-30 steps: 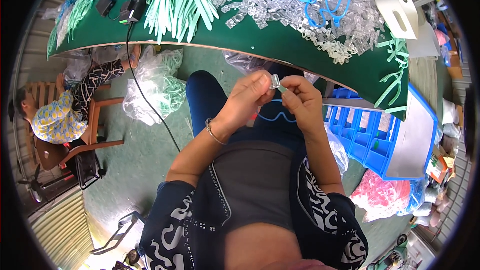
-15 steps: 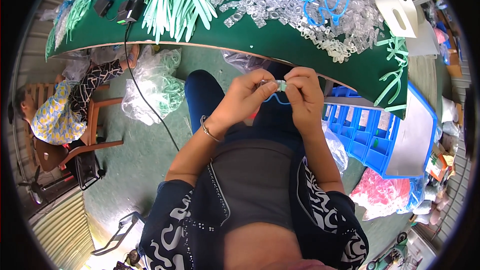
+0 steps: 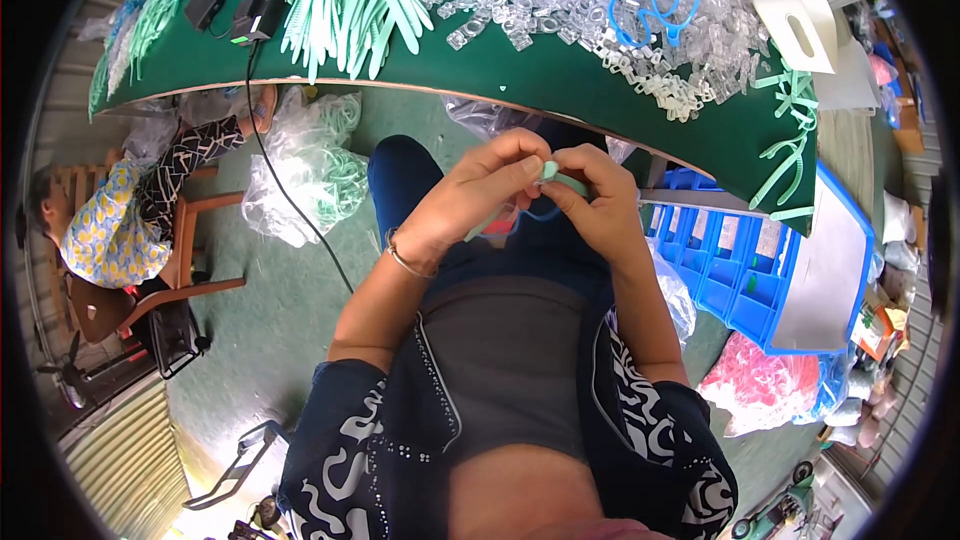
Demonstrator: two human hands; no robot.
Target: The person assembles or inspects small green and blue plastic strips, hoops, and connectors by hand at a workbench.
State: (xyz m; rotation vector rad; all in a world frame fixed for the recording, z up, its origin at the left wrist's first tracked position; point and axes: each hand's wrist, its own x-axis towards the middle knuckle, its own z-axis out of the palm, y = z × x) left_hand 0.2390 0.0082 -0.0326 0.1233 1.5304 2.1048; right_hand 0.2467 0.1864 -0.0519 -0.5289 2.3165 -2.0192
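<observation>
In the head view, reckoned from the middle of the picture, both hands meet at about 1 o'clock, just off the near edge of the green surface (image 3: 500,65) and above the person's lap. The left hand (image 3: 490,190) has its grip pinched closed on a small clear buckle (image 3: 541,180), mostly hidden by the fingertips. The right hand (image 3: 600,198) has thumb and forefinger closed on a mint-green strap (image 3: 572,183), whose end shows between the two hands, right beside the buckle; how far the two are joined I cannot tell. On the surface, a heap of mint-green straps (image 3: 360,10) lies at 11 o'clock and a heap of clear plastic pieces (image 3: 560,10) at 1 o'clock, with blue frames (image 3: 672,22) on top. A white slotted stand (image 3: 792,15) is at 2 o'clock. Off the surface, a blue crate (image 3: 735,300) sits at 3 o'clock, a pink bag (image 3: 755,385) at 4, a seated person (image 3: 115,225) at 9, and a plastic bag with green contents (image 3: 310,175) at 10 o'clock.
</observation>
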